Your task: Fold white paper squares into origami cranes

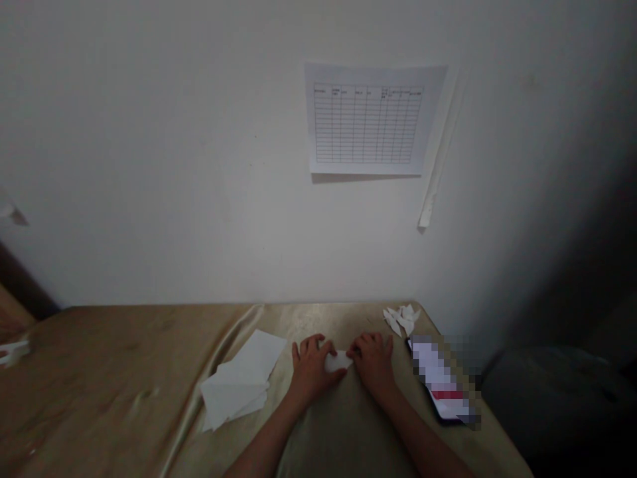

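Note:
A small folded piece of white paper (337, 361) lies on the cloth-covered table between my two hands. My left hand (313, 364) has its fingers curled on the paper's left side, the thumb along its near edge. At the paper's right end, the fingertips of my right hand (372, 362) press together on it. Left of my hands rests a loose pile of white paper sheets (243, 378). Several small folded white paper pieces (403, 320) sit at the table's far right corner.
A phone (440, 382) with its screen lit, partly blurred out, lies near the right edge of the table (343, 438). A printed chart (368, 123) and a strip of white paper (440, 159) hang on the wall behind. A dark rounded shape (542, 398) stands beyond the right edge.

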A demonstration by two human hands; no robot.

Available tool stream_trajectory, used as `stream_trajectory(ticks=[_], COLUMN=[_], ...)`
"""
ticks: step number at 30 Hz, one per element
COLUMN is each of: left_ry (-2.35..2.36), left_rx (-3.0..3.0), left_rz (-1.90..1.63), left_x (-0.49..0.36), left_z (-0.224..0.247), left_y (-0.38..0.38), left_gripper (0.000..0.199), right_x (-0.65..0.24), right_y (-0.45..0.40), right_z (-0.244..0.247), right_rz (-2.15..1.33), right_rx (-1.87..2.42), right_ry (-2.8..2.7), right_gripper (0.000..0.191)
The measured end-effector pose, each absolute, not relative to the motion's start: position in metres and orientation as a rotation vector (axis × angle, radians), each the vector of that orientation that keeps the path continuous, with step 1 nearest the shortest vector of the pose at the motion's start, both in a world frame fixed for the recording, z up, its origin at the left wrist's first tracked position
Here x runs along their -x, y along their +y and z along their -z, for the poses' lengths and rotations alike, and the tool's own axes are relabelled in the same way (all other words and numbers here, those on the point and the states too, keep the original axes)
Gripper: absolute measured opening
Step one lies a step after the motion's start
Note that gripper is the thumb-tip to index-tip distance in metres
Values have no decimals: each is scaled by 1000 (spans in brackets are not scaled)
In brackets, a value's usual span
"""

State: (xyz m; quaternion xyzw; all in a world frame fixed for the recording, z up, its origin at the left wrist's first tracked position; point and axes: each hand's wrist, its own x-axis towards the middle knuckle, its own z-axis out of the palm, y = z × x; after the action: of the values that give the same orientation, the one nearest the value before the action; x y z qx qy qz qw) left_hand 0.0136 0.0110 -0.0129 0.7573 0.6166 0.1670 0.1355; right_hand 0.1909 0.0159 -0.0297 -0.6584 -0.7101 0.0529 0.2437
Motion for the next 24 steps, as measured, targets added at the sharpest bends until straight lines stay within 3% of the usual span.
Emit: stream_trajectory(ticks=[24], left_ry=[1794], left_rx=[-2196], left_rz=[-456], left_x=[-15], left_z=[11], left_y=[10], left_gripper=[44], right_x=[-191], right_y=[17], right_z=[28], right_rz=[-218], right_rx=[1839], right_ry=[-1889], right_gripper=[8])
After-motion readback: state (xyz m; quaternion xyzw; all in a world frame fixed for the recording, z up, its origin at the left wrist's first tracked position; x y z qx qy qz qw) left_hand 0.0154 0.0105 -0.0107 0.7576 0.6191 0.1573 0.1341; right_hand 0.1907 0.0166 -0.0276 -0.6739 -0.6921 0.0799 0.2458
